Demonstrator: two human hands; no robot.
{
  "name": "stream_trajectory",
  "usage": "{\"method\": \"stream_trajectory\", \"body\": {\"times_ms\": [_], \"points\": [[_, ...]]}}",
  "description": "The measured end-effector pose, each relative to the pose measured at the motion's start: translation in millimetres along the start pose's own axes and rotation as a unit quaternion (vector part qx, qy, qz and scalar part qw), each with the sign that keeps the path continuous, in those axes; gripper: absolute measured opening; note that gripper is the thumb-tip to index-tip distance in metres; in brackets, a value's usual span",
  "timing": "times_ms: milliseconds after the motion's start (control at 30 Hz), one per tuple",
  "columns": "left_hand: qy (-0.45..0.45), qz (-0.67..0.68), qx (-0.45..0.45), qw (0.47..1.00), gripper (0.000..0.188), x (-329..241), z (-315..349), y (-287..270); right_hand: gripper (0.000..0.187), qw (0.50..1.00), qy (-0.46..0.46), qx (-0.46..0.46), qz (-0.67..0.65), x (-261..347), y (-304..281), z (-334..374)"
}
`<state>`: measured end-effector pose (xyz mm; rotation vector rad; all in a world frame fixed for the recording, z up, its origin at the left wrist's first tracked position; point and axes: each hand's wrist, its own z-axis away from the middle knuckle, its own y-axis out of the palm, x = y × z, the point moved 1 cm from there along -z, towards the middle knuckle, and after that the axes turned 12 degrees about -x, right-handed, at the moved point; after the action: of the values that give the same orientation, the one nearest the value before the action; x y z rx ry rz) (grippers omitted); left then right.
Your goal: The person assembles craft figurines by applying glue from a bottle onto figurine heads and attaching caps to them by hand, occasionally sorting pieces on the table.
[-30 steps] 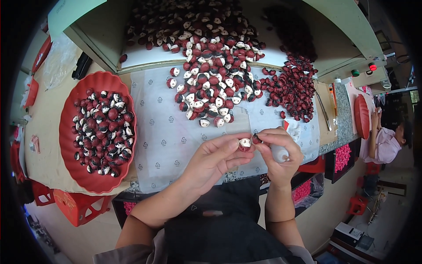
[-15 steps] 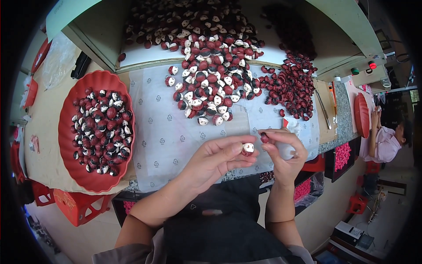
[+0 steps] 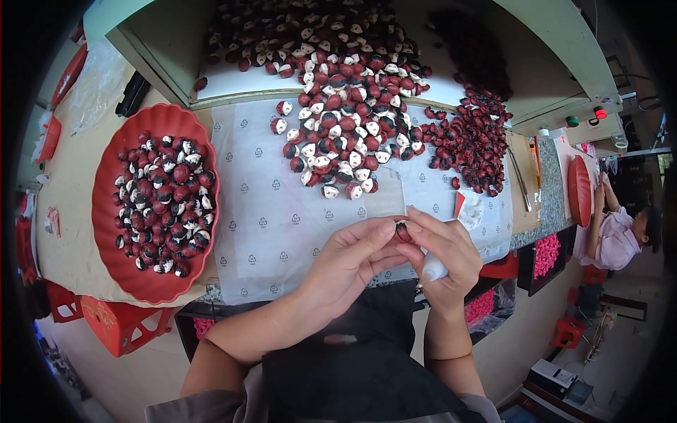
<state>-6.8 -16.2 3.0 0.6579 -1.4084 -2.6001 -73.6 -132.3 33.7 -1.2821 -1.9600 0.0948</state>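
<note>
My left hand point(image 3: 342, 261) is closed, its thumb and fingertips pinching a small doll-head-like ball point(image 3: 403, 233) that shows dark red and black now. Meeting it from the other side, the fingertips of my right hand point(image 3: 451, 257) press on the same ball, where a dark red cap-shaped piece was brought. A small white bottle point(image 3: 434, 268) is tucked in my right palm under the fingers. Beyond my hands lies a heap of red, black and white heads point(image 3: 338, 134); to its right is a pile of dark red, curved cap pieces point(image 3: 469, 144).
A scalloped red tray point(image 3: 106, 211) full of similar heads stands at left. White printed paper point(image 3: 261, 211) covers the table under a pale green hood point(image 3: 155, 60). Tweezers point(image 3: 520, 180) and a white-and-red packet point(image 3: 471, 210) lie at right. Another person point(image 3: 613, 229) sits far right.
My right hand has moved left to meet my left hand, bringing the dark red cap piece onto the head. The head's white side has turned out of sight, and the bottle shows more plainly.
</note>
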Motion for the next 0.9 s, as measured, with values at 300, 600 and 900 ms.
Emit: {"method": "stream_trajectory", "body": {"times_ms": [300,600,900], "points": [[0.101,-0.045,-0.024,0.994,0.028,7.8,5.7,2.3,0.031,0.993,-0.079,-0.073,0.045,-0.8,5.9,8.4],[0.257,-0.212,-0.054,0.941,0.025,-1.6,11.8,3.9,0.026,0.993,0.034,-0.097,-0.064,6.8,6.0,13.0],[0.51,-0.522,-0.027,0.684,0.028,-14.1,13.3,4.9,0.015,0.891,0.346,-0.057,-0.288,-0.4,-1.4,17.0]]}}
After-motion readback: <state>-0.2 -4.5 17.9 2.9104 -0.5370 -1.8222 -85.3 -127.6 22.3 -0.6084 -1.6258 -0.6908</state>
